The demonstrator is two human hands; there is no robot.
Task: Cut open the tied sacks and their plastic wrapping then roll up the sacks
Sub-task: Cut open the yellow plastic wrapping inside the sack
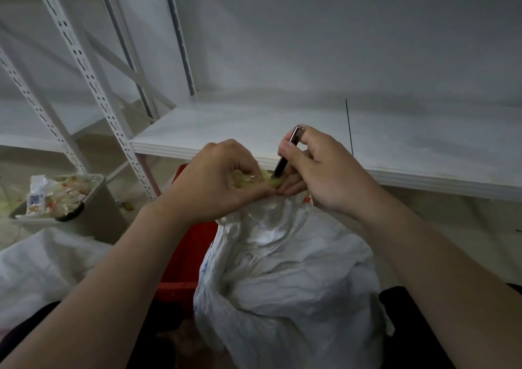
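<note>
- The sack (282, 284) stands upright between the arms, low centre. Its white cloth is gathered up to a tied neck (248, 181) right at the fingers, a handy height to work at.
- The left hand (220, 179) is curled in, thumb and fingers pinching that yellowish, plastic-looking neck. My read is that it's bunching the neck firm so the blade has something to bite.
- The right hand (319, 171) is wrapped round a slim cutter (285, 154), held like a pen. The tip angles down into the neck, just beside the left fingertips.
- Is the blade through the tie? Can't tell, because the tip is buried in the folds.
- The blade points down and away from the body, which is sensible. It's very near those left fingertips, though, so a slip is the danger here.
- A red crate (183, 244) sits behind the sack on its left side and may be propping it up.
- The edge of a white shelf (282, 131) runs just beyond the hands.
- A bin (56, 196) of scraps sits off left, probably for offcuts.
- A second sack (42, 264) lies lower left.
- So the opening cut is the step in hand, and the rolling is not yet started.
</note>
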